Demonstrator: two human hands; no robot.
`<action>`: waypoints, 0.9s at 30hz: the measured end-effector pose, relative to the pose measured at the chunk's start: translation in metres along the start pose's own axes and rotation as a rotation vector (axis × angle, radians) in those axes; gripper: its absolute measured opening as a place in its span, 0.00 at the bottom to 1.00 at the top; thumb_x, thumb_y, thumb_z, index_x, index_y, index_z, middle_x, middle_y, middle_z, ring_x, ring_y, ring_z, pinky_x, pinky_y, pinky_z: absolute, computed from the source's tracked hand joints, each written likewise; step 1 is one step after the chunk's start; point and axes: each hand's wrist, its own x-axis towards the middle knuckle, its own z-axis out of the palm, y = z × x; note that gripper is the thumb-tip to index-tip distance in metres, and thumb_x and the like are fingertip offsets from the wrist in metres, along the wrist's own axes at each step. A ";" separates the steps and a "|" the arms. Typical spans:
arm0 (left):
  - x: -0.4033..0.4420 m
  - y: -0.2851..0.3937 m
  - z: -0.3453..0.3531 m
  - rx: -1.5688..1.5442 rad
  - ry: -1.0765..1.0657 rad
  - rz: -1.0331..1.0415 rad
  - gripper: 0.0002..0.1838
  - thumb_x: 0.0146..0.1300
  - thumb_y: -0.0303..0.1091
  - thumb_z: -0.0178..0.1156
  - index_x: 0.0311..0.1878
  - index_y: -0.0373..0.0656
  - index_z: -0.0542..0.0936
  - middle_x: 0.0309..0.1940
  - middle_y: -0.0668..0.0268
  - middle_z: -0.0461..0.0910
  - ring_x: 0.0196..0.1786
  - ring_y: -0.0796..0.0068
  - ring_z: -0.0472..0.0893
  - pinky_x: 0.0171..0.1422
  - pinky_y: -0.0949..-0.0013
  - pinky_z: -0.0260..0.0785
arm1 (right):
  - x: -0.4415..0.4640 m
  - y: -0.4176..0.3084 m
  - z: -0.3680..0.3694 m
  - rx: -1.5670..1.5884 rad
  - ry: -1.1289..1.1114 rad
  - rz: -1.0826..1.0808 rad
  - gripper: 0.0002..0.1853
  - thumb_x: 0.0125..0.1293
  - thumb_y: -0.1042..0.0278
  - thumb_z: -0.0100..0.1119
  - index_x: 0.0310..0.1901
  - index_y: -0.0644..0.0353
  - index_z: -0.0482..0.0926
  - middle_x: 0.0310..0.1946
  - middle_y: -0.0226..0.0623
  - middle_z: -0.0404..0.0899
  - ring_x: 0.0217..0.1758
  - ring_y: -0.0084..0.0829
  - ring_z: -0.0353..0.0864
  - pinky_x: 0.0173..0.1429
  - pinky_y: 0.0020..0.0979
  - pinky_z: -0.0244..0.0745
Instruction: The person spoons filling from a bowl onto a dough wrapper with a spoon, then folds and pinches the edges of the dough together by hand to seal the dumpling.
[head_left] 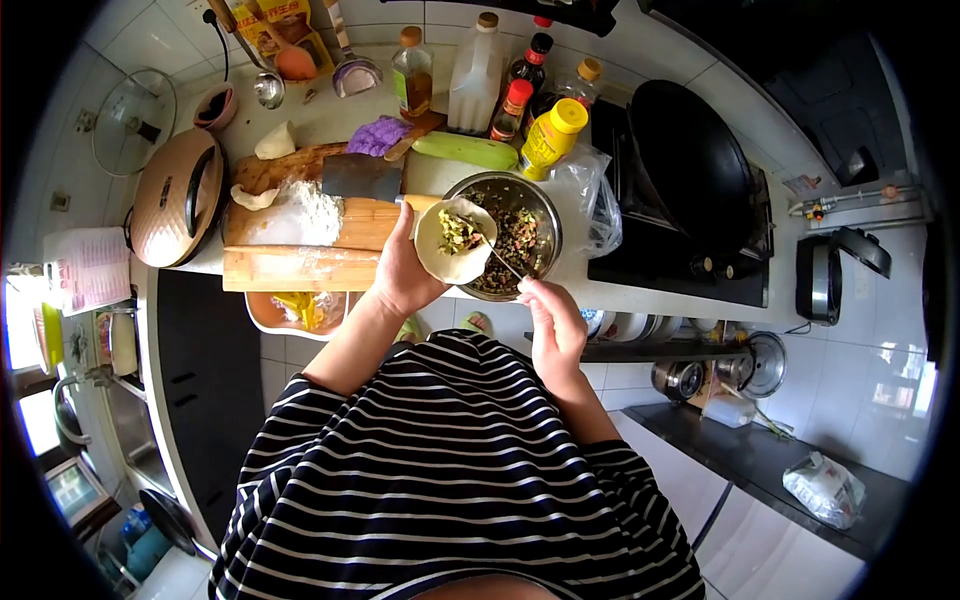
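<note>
Fingers clamped, the left hand (402, 275) holds dough (453, 268), the right hand (555, 320) a thin handle (508, 263). The upper-left packet (297, 25) has blurry words.

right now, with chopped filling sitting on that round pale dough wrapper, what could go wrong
The round, pale dough wrapper might tear under the heap of chopped, mostly green filling. Some filling could spill if the left hand tilts or the right hand pushes too hard with the thin metal utensil. The left hand might also brush the dark grey, rectangular cleaver blade lying close by.
</note>
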 end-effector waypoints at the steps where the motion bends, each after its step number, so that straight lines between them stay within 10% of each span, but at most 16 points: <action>1: 0.001 0.001 0.002 -0.004 0.006 0.004 0.40 0.72 0.67 0.32 0.71 0.43 0.62 0.68 0.54 0.66 0.71 0.54 0.65 0.76 0.49 0.55 | 0.000 0.000 -0.002 -0.120 -0.033 -0.096 0.14 0.65 0.82 0.57 0.52 0.65 0.81 0.44 0.45 0.82 0.43 0.37 0.84 0.45 0.32 0.80; 27: 0.000 0.012 0.030 -0.027 -0.084 0.021 0.40 0.71 0.67 0.34 0.72 0.43 0.62 0.69 0.54 0.65 0.71 0.52 0.65 0.75 0.45 0.54 | 0.015 -0.029 -0.008 0.010 -0.001 -0.099 0.12 0.72 0.79 0.49 0.53 0.71 0.77 0.42 0.48 0.83 0.41 0.34 0.84 0.49 0.32 0.80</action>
